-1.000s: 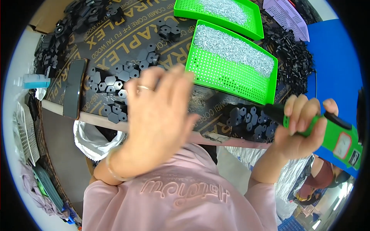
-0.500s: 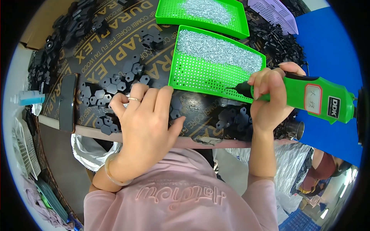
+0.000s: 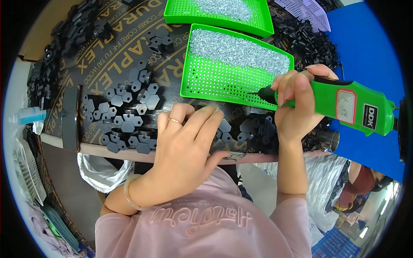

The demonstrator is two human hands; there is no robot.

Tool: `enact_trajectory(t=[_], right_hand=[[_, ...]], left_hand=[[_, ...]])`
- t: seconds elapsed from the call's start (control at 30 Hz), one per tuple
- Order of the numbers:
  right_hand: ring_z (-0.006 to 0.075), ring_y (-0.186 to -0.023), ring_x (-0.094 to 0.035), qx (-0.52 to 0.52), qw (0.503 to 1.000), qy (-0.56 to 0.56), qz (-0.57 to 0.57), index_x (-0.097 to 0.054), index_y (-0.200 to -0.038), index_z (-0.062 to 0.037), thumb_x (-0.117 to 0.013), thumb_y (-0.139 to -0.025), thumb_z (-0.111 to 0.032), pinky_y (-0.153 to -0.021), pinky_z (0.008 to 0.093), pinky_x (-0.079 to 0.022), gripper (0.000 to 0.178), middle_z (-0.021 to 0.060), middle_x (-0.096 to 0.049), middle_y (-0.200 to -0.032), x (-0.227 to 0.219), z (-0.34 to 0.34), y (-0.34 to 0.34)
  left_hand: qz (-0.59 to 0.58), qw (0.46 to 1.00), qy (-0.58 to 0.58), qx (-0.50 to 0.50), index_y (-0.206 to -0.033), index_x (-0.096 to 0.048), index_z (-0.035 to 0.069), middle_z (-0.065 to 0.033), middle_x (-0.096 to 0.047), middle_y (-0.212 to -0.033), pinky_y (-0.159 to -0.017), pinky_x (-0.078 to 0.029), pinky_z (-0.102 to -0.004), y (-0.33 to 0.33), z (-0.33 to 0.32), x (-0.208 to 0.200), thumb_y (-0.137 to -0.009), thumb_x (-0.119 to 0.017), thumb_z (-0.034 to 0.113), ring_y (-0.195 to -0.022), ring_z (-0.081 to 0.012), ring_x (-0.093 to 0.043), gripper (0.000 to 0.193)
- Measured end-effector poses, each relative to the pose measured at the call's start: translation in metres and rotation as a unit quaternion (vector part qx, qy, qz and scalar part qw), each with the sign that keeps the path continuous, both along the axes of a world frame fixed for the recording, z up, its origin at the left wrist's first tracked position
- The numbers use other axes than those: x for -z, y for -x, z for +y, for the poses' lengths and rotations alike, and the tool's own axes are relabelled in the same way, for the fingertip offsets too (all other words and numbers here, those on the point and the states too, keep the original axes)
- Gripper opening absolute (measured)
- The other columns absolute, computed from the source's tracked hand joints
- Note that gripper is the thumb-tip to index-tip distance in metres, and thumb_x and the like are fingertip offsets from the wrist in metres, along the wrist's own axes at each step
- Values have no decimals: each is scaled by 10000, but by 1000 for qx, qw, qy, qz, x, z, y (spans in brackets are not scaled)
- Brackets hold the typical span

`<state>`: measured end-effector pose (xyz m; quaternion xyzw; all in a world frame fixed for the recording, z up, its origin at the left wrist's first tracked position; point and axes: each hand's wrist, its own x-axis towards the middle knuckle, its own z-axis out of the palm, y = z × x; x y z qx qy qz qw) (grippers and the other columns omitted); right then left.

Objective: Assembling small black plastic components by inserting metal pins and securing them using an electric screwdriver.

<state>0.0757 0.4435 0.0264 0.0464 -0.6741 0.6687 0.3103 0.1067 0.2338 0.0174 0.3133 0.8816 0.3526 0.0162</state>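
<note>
My right hand (image 3: pixel 297 96) is wrapped round a green electric screwdriver (image 3: pixel 344 103), which lies nearly level. Its dark bit points left, over the near edge of a green perforated tray (image 3: pixel 215 84) heaped with small silver screws (image 3: pixel 241 49) along the far side. Palm down at the table's near edge, my left hand (image 3: pixel 185 144) has bent fingers, with the thumb held apart. No part shows in it, though the fingertips are a little blurred. Just right of its fingers lie black hexagonal plastic parts (image 3: pixel 223 131). Several more black hexagonal pieces (image 3: pixel 127 122) lie to its left.
A second green tray (image 3: pixel 180 18) of screws stands behind the first. A purple basket (image 3: pixel 312 15) and black pieces (image 3: pixel 309 43) are at the far right. A dark phone-like slab (image 3: pixel 71 118) lies at the left. A metal cup (image 3: pixel 330 139) stands at the right edge.
My left hand has moved right along the near edge, uncovering black hexagonal parts to its left. My right hand keeps the screwdriver in nearly the same place. The view has shifted slightly.
</note>
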Motion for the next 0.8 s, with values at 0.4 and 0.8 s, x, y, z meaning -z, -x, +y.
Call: enact_trajectory(t=[0.4,0.8], right_hand=[[90,-538,-423,-205,978,6,36,-491,-1235,-113,-524,-1033,-212,-604,291,-423,228,-30,-487,-682,-45,10,-32],[156,-551,-535,-130,990,9,-51,-410,-1173,-76,-694,-900,-74,-584,340,-501,394,49,-550,-685,-28,-19,-48]], left_hand=[[49,997,38,-56,-1081,-671,49,-43,-685,-977,-822,-352,-426,-3,19,17,-646,-874,246,-948,-263,-545,519],[33,998,21,-55,-1077,-730,122,-13,-677,-927,-829,-346,-425,5,17,20,-643,-866,289,-949,-261,-525,485]])
